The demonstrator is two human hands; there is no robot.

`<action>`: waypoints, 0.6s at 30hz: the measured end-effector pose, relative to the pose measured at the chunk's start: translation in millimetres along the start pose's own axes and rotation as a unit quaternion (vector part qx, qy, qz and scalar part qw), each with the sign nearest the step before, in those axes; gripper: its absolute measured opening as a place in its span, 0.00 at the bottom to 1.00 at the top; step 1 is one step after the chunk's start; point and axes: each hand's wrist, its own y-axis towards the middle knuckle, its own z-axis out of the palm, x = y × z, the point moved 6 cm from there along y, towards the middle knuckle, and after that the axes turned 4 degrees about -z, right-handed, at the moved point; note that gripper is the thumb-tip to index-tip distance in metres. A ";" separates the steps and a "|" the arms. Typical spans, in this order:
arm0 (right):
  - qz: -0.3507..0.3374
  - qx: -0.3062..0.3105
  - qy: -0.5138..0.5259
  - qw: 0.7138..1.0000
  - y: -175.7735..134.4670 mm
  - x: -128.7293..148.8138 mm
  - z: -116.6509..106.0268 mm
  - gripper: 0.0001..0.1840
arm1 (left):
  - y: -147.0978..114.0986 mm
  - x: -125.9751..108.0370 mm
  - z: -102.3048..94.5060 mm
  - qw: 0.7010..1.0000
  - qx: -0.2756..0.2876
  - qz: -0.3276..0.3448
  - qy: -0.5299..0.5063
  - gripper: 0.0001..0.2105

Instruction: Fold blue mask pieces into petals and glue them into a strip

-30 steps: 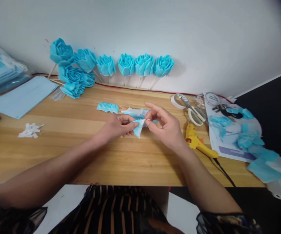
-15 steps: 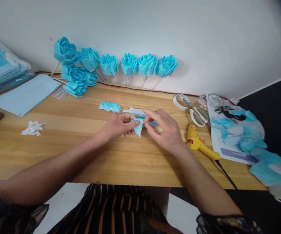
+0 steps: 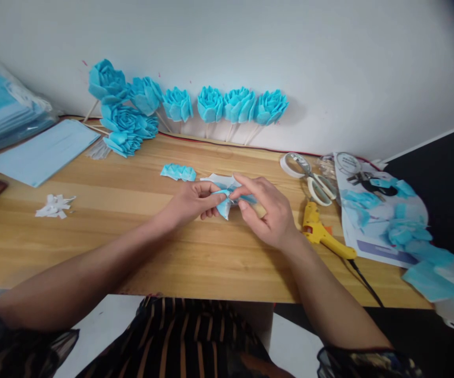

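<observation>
My left hand (image 3: 198, 200) pinches a folded piece of blue and white non-woven fabric (image 3: 223, 209) between thumb and fingers, above the middle of the table. My right hand (image 3: 268, 210) is at the fabric's right side, with one fingertip touching the fold near my left thumb. Its thumb and index finger are apart, and part of the fabric is hidden behind it. A white fabric layer (image 3: 221, 181) shows behind the fingers. A pleated blue strip (image 3: 178, 171) lies on the table just behind my left hand.
Blue fabric roses (image 3: 210, 104) on sticks lean along the wall. Flat blue sheets (image 3: 45, 149) and white scraps (image 3: 54, 206) lie left. On the right are scissors (image 3: 318, 186), a tape roll (image 3: 291, 165), a yellow glue gun (image 3: 323, 233) and blue pieces on a printed sheet (image 3: 372, 247).
My right thumb and fingers have spread from a pinch at the fold, and one fingertip now presses the fabric. My left hand keeps its hold in nearly the same place.
</observation>
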 end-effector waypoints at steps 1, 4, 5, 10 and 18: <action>0.001 -0.001 -0.001 1.000 -0.4 -0.3 0.1 0.33 | -0.2 -0.3 0.1 1.000 0.002 0.003 -0.003 0.11; 0.005 -0.001 -0.009 1.000 -1.5 -1.3 0.2 0.33 | -0.6 -0.5 0.3 1.000 0.007 0.010 -0.008 0.12; 0.005 -0.001 -0.012 1.000 -1.6 -1.5 0.2 0.34 | -0.7 -0.3 0.3 1.000 0.008 0.011 -0.010 0.12; 0.004 -0.004 -0.016 1.000 -0.6 -0.8 -1.1 0.34 | -0.9 0.0 -0.1 1.000 0.011 0.017 -0.023 0.13; 0.002 -0.006 -0.029 1.000 -0.5 0.5 -1.5 0.35 | -1.0 -1.7 1.1 0.999 0.007 0.027 -0.039 0.17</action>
